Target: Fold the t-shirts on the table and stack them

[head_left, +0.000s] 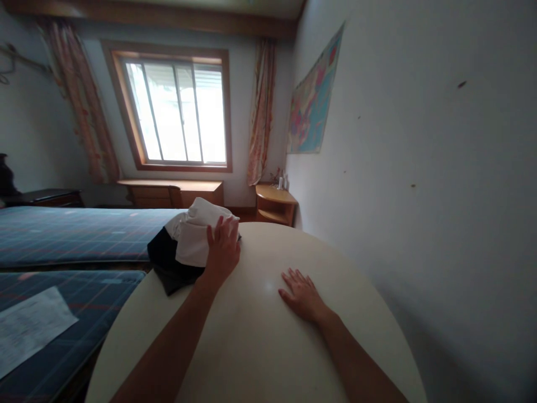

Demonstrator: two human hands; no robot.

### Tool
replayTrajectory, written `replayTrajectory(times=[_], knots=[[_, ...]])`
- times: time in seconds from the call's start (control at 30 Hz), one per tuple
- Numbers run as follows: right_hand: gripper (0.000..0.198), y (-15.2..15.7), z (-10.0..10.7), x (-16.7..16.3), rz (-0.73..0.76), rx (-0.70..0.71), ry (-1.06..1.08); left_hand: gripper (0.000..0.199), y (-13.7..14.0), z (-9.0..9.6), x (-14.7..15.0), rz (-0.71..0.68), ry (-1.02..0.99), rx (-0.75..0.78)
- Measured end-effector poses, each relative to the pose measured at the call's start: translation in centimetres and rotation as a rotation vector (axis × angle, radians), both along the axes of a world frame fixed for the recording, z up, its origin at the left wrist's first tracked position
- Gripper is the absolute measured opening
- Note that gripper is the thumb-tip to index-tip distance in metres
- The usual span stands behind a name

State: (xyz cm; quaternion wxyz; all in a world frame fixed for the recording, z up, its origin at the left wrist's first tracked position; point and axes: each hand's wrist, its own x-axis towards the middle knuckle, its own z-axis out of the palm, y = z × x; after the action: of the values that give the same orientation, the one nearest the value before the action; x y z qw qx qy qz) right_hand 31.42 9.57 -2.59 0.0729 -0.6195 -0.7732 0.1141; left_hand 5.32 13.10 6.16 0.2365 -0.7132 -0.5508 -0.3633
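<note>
A pile of white and black cloth (pixel 195 240), perhaps folded clothes, lies at the far left edge of a round cream table (pixel 260 347). On the right side of its white top rests my left hand (pixel 224 240), with fingers apart and not wrapped round the fabric. The black part spreads out underneath, toward the left and front. To the right, my right hand (pixel 302 294) lies palm down on the tabletop with its fingers stretched out, holding nothing. What kind of garments these are I cannot tell.
Two plaid-covered beds (pixel 92 232) stand left of the table, a sheet of paper (pixel 33 324) on the nearer one. A wooden desk (pixel 201 187) sits below the window, and a corner shelf (pixel 274 195) is behind the table. The white wall (pixel 440 240) rises close on the right.
</note>
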Motion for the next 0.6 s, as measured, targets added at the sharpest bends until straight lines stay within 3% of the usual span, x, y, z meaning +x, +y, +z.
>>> replayTrajectory(times=[0.17, 0.33, 0.43, 0.6], knots=[[0.068, -0.1, 0.2, 0.0, 0.004, -0.002, 0.007, 0.078, 1.3, -2.1, -2.5, 0.239, -0.151, -0.036], [0.068, -0.1, 0.2, 0.0, 0.003, 0.000, 0.012, 0.040, 1.8, -2.1, -4.5, 0.291, -0.228, -0.046], [0.068, -0.1, 0.1, 0.1, 0.005, -0.004, 0.013, 0.029, 1.5, -0.8, -4.1, 0.203, -0.296, -0.051], [0.068, 0.2, -0.3, 0.3, 0.009, 0.013, 0.075, 0.027, -0.1, 1.5, -1.1, -0.176, -0.430, -0.055]])
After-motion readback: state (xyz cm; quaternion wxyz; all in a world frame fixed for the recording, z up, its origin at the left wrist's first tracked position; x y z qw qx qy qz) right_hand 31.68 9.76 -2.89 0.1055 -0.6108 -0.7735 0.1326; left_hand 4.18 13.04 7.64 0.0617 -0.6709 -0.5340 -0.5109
